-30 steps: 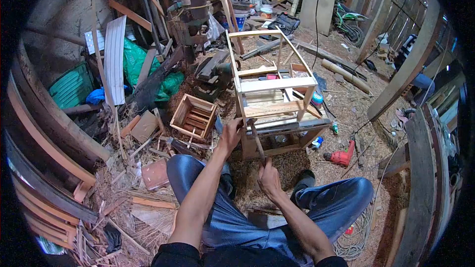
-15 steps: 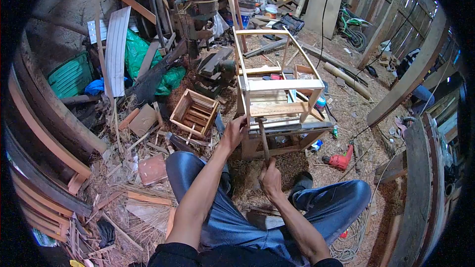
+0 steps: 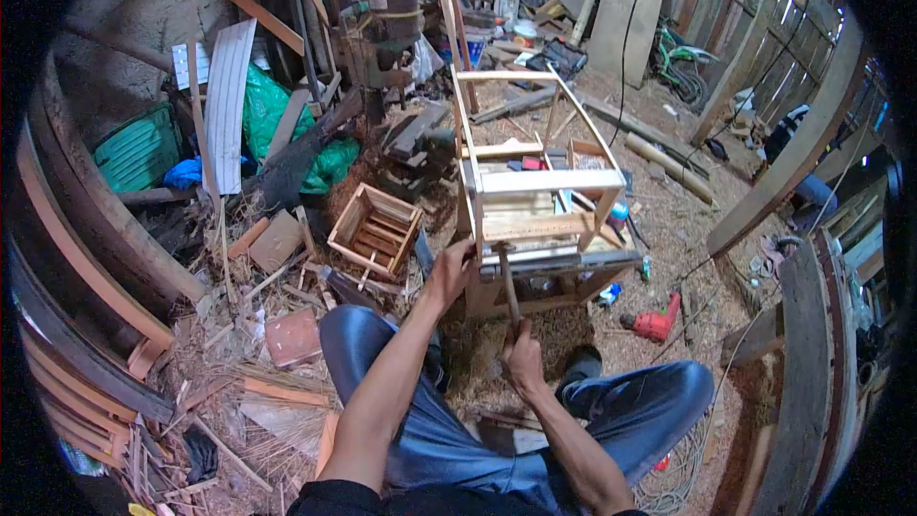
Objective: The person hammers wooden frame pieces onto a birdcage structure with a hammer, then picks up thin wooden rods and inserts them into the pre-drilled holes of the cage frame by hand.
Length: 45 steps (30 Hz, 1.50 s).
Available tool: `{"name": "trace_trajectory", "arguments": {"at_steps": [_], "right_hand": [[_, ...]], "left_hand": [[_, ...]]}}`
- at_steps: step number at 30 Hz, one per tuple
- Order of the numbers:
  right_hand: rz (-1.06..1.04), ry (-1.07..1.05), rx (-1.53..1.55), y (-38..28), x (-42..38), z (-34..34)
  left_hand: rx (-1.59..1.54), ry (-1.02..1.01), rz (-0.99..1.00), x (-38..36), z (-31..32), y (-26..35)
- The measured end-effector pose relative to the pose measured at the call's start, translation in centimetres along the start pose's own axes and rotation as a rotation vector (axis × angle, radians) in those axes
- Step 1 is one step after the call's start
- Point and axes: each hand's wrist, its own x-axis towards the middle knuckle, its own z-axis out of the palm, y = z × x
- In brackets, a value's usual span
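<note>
A light wooden frame (image 3: pixel 549 183) rests on a low wooden workbench (image 3: pixel 611 260) in front of my knees. My left hand (image 3: pixel 451 273) is closed at the frame's near left corner, its fingertips pressed against the post there. In my right hand (image 3: pixel 522 360) is a hammer (image 3: pixel 513 294), gripped by its wooden handle. The hammer's head is up at the frame's lower near rail, just right of my left fingers. Whatever small piece my left fingertips may pinch is hidden.
A red power drill (image 3: pixel 655 317) lies on the shavings to the right. Left of the bench sits a small slatted wooden crate (image 3: pixel 376 232). A bamboo pole (image 3: pixel 671 168) lies farther back, and a person's leg (image 3: pixel 815 193) shows behind a leaning plank (image 3: pixel 793 167).
The hammer has shifted slightly and its head now sits a little lower and to the left. The frame and bench appear slightly lower in view; my left hand stays at the corner.
</note>
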Motion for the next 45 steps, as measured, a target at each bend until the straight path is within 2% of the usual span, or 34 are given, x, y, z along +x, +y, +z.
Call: {"name": "trace_trajectory", "arguments": {"at_steps": [1,3,5,6,7,9,11,14,16,19,20,26,29,31,33,35,37,39,40,43,44,45], "right_hand": [[0.084,-0.094,0.073,-0.4,0.4,-0.3],[0.124,-0.112,0.059,-0.4,0.6,-0.1],[0.015,0.078,0.006,0.5,0.4,0.8],[0.018,0.082,0.004,-0.1,0.4,0.3],[0.075,0.032,0.001,-1.6,0.2,-0.6],[0.131,-0.021,0.001,-2.6,0.3,-1.0],[0.123,-0.126,0.008,-2.4,0.6,-1.1],[0.080,-0.064,0.047,-3.3,0.8,-1.5],[0.077,-0.040,0.050,-3.4,0.9,-1.3],[0.118,-0.054,0.052,-4.9,0.9,-1.5],[0.093,-0.018,0.035,-5.8,0.8,-1.6],[0.001,0.025,0.007,-6.9,0.5,-1.6],[0.032,-0.021,-0.035,-6.1,0.5,-1.6],[-0.019,-0.044,-0.133,-5.5,0.5,-1.9],[0.040,-0.059,-0.183,-5.6,0.7,-2.6],[0.044,-0.012,-0.140,-5.1,0.9,-1.9],[0.050,0.029,-0.103,-4.4,0.8,-2.0],[-0.006,-0.046,-0.055,-3.6,0.9,-3.0],[0.058,-0.097,-0.034,-4.4,0.6,-4.4],[0.011,-0.101,-0.055,-3.9,-0.1,-8.0],[-0.028,-0.119,-0.026,-0.9,-0.1,-8.6],[0.140,-0.331,0.106,-1.3,-0.3,-11.2]], "left_hand": [[0.014,-0.020,-0.033,-0.2,-0.1,-0.1],[-0.045,-0.006,-0.023,-0.5,-0.1,-0.8],[-0.104,-0.029,-0.073,-0.6,0.6,-1.9],[-0.235,-0.026,-0.151,-0.6,0.1,-0.5],[-0.239,-0.028,-0.154,-0.6,0.2,-0.4],[0.000,-0.021,-0.015,-0.4,-0.1,0.0],[-0.003,-0.031,-0.032,-0.1,-0.7,0.9],[-0.020,-0.052,-0.077,-0.2,-0.8,1.6],[0.085,0.015,-0.001,-0.1,-0.6,1.3],[0.055,0.013,-0.018,-0.2,-0.6,1.4],[-0.052,0.008,-0.035,-0.1,0.0,0.2],[0.043,0.014,-0.043,-0.1,-1.0,2.0],[0.087,0.029,0.000,-0.5,-0.4,1.0],[-0.039,-0.014,-0.044,-0.1,-0.4,0.5],[-0.023,0.002,-0.033,-0.3,-0.3,0.5],[0.062,0.013,-0.052,-0.2,-0.3,0.6],[0.003,-0.001,-0.058,-0.5,-0.4,0.7],[0.026,0.007,-0.076,-0.2,-0.5,1.3],[0.133,0.085,0.046,-0.2,-0.7,2.6],[0.046,-0.015,-0.056,0.0,0.2,0.6],[0.026,0.042,0.021,-0.2,0.4,0.8],[0.024,0.023,0.029,-0.2,0.3,1.4]]}}
